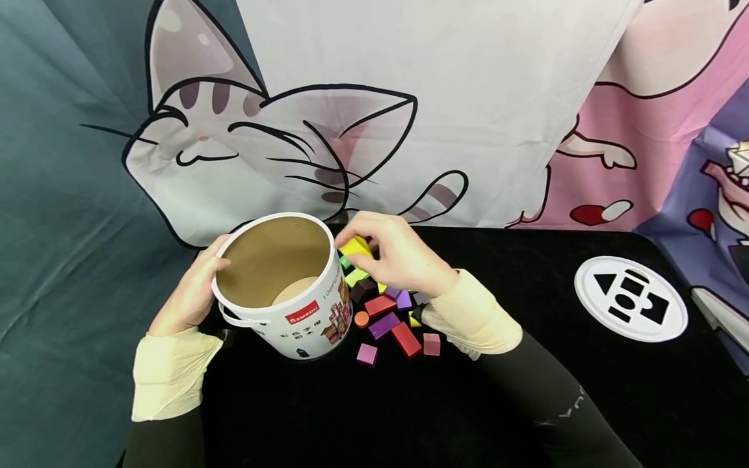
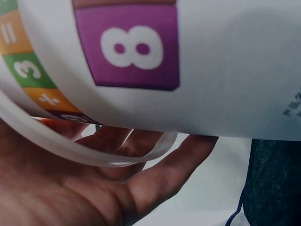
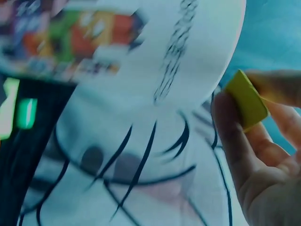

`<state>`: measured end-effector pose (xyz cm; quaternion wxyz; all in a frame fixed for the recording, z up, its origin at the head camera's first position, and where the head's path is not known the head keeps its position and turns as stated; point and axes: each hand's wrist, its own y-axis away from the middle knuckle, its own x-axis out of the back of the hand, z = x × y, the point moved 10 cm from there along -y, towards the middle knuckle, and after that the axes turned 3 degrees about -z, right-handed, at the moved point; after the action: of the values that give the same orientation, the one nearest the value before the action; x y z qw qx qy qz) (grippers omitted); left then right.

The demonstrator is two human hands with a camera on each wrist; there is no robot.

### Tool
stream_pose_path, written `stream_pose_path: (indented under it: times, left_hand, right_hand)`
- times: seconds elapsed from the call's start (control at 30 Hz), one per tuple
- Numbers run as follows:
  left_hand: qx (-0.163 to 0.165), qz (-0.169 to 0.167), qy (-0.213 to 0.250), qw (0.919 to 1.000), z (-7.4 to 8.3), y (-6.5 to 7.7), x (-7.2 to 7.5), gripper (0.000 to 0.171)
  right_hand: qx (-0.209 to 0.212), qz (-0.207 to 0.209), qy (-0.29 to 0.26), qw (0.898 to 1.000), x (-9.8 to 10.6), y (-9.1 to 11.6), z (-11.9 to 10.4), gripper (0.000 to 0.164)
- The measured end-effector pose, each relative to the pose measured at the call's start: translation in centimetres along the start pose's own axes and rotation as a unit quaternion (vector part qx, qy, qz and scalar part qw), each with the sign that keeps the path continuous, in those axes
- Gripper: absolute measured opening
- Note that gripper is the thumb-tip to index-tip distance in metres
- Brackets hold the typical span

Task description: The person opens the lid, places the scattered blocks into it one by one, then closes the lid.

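A white bucket (image 1: pixel 316 331) with printed block pictures stands on the black table, its mouth tilted toward me and its inner floor bare where it shows. My left hand (image 1: pixel 190 292) grips its left side, thumb over the rim. In the left wrist view the white handle (image 2: pixel 70 153) passes across the palm and fingers. Between thumb and fingers, my right hand (image 1: pixel 404 253) pinches a yellow block (image 3: pixel 247 101) beside the bucket's right rim. Below that hand lies a loose pile of coloured blocks, including a red block (image 1: pixel 406 340) and a purple block (image 1: pixel 383 325).
A round white lid (image 1: pixel 591 305) with shaped cutouts lies on the black tabletop (image 1: pixel 515 260) at the right. Behind the table hangs a cloth (image 1: pixel 497 78) with cartoon cats. A pink block (image 1: pixel 367 354) and a pinkish cube (image 1: pixel 431 344) sit at the pile's near edge.
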<state>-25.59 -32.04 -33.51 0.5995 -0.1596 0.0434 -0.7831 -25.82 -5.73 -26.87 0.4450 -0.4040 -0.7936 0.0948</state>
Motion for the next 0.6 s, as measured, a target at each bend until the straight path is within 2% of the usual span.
stream_pose_path:
  times: [0.17, 0.37, 0.5, 0.6]
  left_hand:
    - [0.004, -0.002, 0.007, 1.0000, -0.2, 0.0, -0.1, 0.050]
    - [-0.001, 0.001, 0.005, 1.0000, -0.1, 0.0, 0.0, 0.050]
    - [0.001, -0.002, 0.008, 1.0000, -0.2, 0.0, -0.1, 0.051]
    - [0.001, -0.001, 0.006, 1.0000, -0.2, 0.0, -0.1, 0.051]
  right_hand:
    - [0.013, 0.029, -0.078, 0.996, -1.1, -1.6, -1.8, 0.017]
    - [0.012, 0.067, -0.118, 0.991, -2.5, -2.9, -2.5, 0.015]
    - [0.023, 0.080, -0.116, 0.990, -3.2, -3.3, -2.5, 0.013]
    - [0.022, 0.083, -0.082, 0.993, -3.6, -3.6, -2.5, 0.013]
